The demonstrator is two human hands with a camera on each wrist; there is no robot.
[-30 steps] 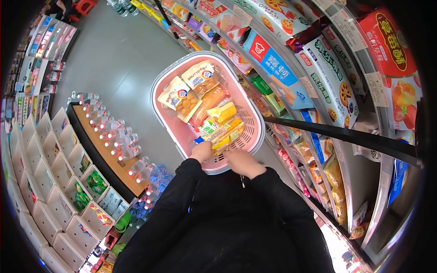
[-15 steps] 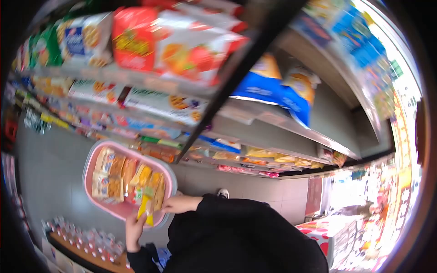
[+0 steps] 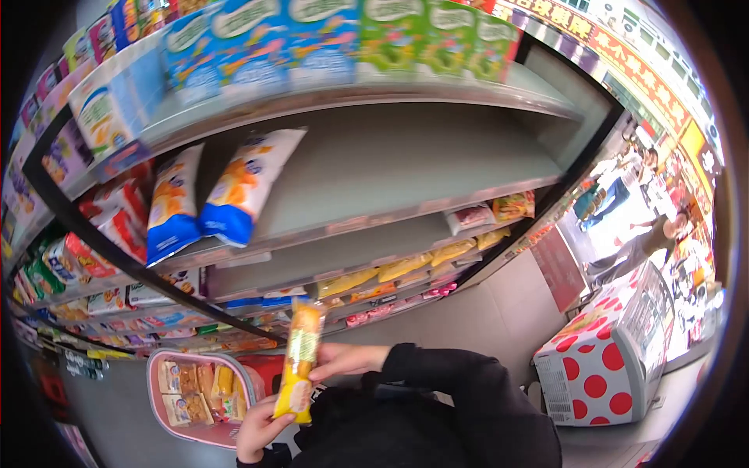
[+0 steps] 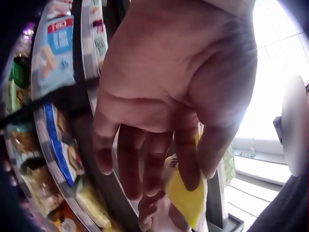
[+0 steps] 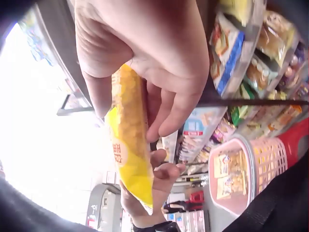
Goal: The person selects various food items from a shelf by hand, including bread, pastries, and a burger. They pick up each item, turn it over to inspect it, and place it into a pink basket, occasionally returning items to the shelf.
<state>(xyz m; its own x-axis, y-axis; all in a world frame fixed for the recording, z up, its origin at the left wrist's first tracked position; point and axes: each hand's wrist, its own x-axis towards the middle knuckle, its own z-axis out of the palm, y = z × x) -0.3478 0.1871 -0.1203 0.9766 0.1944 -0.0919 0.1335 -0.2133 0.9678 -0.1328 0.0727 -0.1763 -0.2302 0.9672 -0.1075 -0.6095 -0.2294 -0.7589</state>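
A long pastry in a clear and yellow wrapper [image 3: 300, 360] is held upright in front of the body by both hands. My left hand [image 3: 261, 430] pinches its yellow lower end between thumb and index finger, while the other fingers extend beside it in the left wrist view. My right hand [image 3: 351, 361] grips the wrapper along its side, thumb on one face and fingers on the other, as the right wrist view shows. Below and left is a pink basket [image 3: 159, 407] with a pale rim, holding several packaged baked snacks [image 3: 186, 390].
A snack shelf [image 3: 406, 160] stands ahead, with boxes [image 3: 328, 39] on top and two blue-and-white bags [image 3: 251, 183] below. A black bar [image 3: 117, 246] crosses its left part. To the right are a white box with red dots [image 3: 597, 366] and people outside.
The view has swung right along the shelf. Both hands have lifted the wrapped pastry out of the basket and up in front of the body. The basket now sits farther off to the left.
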